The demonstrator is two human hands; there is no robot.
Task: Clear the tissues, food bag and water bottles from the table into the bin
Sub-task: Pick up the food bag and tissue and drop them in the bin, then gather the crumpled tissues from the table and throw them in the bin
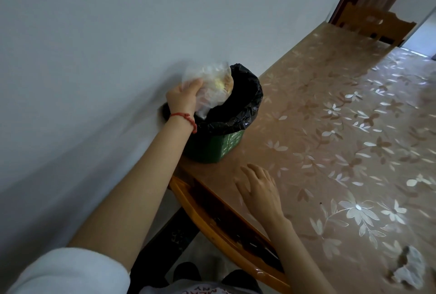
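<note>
Binning now: your left hand (pixel 182 98) grips the food bag (pixel 210 88) over the rim of the bin (pixel 226 147), at 11 o'clock from you.
Right hand (pixel 259 187): fingers spread and relaxed, holding nothing, resting on the table (pixel 330 105).
Left to clear: one crumpled tissue (pixel 409 267) at 4 o'clock; no water bottles in view.
Edges: the bin sits at the table's corner, close to the wall (pixel 94 58), just beside the near edge.
Open room: the tabletop toward 1 o'clock, up to the chair (pixel 375 25).
</note>
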